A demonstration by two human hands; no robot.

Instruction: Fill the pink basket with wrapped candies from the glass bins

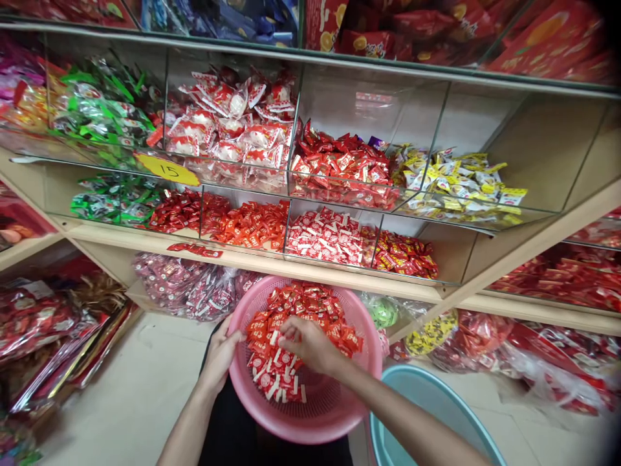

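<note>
The right forearm (407, 411) is reaching over the pink basket (315, 432); the right hand (308, 346) is curling above red-wrapped candies (303, 299), its grip unclear. The left hand (220, 355) is gripping the rim, left of the candies.

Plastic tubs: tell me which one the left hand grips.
The pink one, with candies inside; the left hand holds its rim, while neither hand touches the blue one.

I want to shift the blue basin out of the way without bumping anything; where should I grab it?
Probably best by the rim on the right of the blue basin, coming from above and the right. The round, open mouth leaves that edge exposed, while the right forearm crosses over the basin and the pink basket crowds its left side.
</note>
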